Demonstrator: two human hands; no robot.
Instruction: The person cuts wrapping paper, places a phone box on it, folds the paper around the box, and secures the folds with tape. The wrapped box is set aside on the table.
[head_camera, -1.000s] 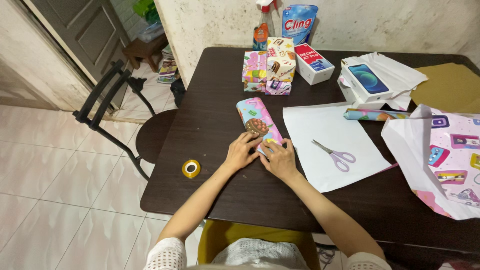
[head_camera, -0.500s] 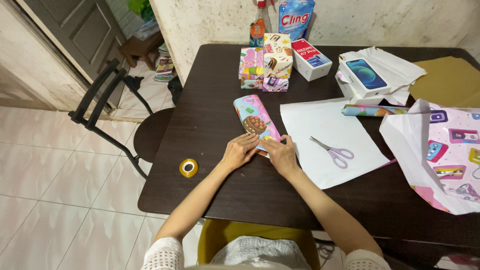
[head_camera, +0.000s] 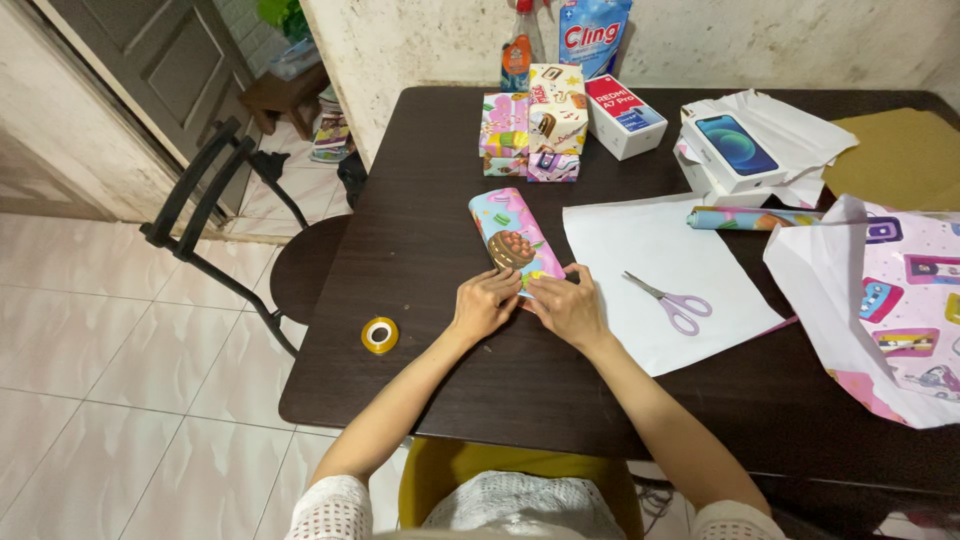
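I see my left hand (head_camera: 483, 303) and right hand (head_camera: 566, 307) pressing fingertips together on the near end of a long wrapped box (head_camera: 511, 240) in glossy cartoon paper, at centre frame on the dark wood-grain table (head_camera: 430, 230). Lilac-handled scissors (head_camera: 672, 301) lie right on matte white paper (head_camera: 640, 250); a yellow tape roll (head_camera: 380, 335) sits left.

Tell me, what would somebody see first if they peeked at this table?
Probably the two hands in the middle: the left hand and right hand press on the near end of a colourful wrapped box. Right of them, purple scissors lie on a white sheet, and a yellow tape roll sits near the table's left edge.
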